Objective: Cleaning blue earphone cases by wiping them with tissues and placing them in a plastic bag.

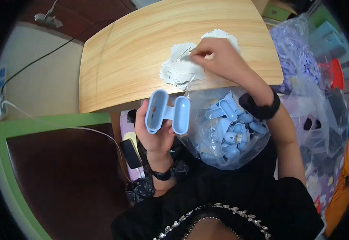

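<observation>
A light blue hinged earbud case cover (181, 116) lies spread apart in my left hand (156, 140), its two hollow halves facing up. My left fingers wrap around it from behind and below. Over the table, my right hand (224, 58) is closed in a pinch above a pile of thin white pieces (179, 68), like flat paper or card. Motion blurs the fingertips, and whatever they pinch cannot be made out. A second white pile (231, 37) shows partly behind that hand. Below my right wrist, a clear plastic bag (210, 158) holds several more light blue case covers (227, 111).
The wooden table (130, 56) has its near edge just beyond my left hand. Plastic bags of purple items (298, 60) stand to the right, near a red container (336, 74). A phone (131, 154) with a cable lies left of my left forearm, beside a brown seat (66, 172).
</observation>
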A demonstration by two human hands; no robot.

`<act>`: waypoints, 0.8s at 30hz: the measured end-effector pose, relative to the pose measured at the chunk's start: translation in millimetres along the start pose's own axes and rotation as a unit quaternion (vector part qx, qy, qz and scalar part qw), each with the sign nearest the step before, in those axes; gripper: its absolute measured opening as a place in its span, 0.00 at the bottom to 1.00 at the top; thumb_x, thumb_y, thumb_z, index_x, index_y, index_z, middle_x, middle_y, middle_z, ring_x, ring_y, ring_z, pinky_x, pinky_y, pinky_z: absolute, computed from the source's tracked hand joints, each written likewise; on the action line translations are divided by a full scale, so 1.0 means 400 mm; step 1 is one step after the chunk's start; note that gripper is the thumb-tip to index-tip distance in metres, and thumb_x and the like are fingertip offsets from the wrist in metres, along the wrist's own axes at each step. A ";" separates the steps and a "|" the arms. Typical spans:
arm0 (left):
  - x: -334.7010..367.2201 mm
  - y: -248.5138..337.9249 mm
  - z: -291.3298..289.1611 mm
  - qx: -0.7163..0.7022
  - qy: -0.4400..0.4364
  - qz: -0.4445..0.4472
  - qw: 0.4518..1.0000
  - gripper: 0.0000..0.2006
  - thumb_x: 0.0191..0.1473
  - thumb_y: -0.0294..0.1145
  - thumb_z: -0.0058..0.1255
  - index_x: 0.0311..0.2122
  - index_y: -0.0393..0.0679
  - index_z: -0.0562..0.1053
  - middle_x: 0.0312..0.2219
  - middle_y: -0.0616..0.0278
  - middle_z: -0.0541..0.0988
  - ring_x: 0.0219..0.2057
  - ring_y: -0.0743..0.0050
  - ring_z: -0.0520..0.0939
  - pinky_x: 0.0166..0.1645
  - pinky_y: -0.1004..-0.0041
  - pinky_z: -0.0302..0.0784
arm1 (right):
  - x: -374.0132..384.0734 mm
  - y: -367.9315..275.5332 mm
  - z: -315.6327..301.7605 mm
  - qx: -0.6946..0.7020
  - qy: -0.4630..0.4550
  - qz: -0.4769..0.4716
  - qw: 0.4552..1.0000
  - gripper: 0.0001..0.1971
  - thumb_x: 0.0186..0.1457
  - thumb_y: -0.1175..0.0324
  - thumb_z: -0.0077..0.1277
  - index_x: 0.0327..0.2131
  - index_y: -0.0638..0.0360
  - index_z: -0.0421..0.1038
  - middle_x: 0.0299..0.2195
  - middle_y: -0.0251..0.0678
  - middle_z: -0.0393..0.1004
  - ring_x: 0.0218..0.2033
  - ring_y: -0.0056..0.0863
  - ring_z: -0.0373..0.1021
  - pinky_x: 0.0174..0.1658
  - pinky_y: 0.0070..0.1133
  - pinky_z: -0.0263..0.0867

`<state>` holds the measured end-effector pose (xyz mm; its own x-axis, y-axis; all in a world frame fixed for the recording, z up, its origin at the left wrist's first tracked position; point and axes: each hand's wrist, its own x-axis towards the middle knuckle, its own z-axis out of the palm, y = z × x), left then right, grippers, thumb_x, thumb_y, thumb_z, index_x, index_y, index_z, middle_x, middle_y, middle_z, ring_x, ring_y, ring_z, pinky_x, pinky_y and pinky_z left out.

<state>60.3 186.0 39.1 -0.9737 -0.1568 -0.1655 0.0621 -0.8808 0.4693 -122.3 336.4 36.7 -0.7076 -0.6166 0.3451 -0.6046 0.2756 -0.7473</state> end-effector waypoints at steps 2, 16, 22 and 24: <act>0.021 -0.003 0.008 -0.044 -0.009 -0.028 0.999 0.22 0.56 0.49 0.32 0.35 0.40 0.71 0.18 0.62 0.69 0.13 0.76 0.62 0.16 0.77 0.59 | -0.019 -0.075 -0.050 -0.005 0.150 -0.119 0.981 0.05 0.45 0.74 0.55 0.28 0.62 0.76 0.29 0.35 0.75 0.30 0.28 0.72 0.35 0.20 0.67; 0.028 -0.084 0.124 0.130 0.071 -0.110 0.983 0.19 0.54 0.48 0.35 0.33 0.42 0.72 0.16 0.69 0.70 0.12 0.83 0.64 0.14 0.83 0.52 | -0.207 -0.220 -0.048 -0.269 0.051 -0.363 0.891 0.08 0.42 0.73 0.49 0.28 0.67 0.71 0.29 0.40 0.69 0.36 0.33 0.69 0.55 0.41 0.60; 0.040 -0.097 0.102 0.100 0.048 -0.145 0.983 0.19 0.54 0.48 0.34 0.30 0.43 0.71 0.14 0.71 0.67 0.11 0.83 0.62 0.14 0.83 0.51 | -0.223 -0.233 -0.055 -0.305 -0.026 -0.283 0.909 0.13 0.42 0.72 0.52 0.35 0.66 0.72 0.36 0.39 0.71 0.43 0.33 0.69 0.56 0.45 0.56; 0.042 -0.104 0.094 0.083 0.027 -0.149 0.985 0.19 0.55 0.47 0.34 0.28 0.43 0.70 0.13 0.71 0.66 0.11 0.83 0.60 0.14 0.83 0.51 | -0.227 -0.228 -0.055 -0.300 -0.030 -0.268 0.915 0.13 0.42 0.72 0.51 0.35 0.66 0.72 0.36 0.40 0.71 0.43 0.33 0.69 0.56 0.46 0.56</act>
<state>33.2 236.9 49.4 -0.9298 0.0691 -0.3616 -0.2652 -0.8069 0.5277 -10.8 383.4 86.1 -0.2395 -0.8160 0.5261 -0.9638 0.2653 -0.0271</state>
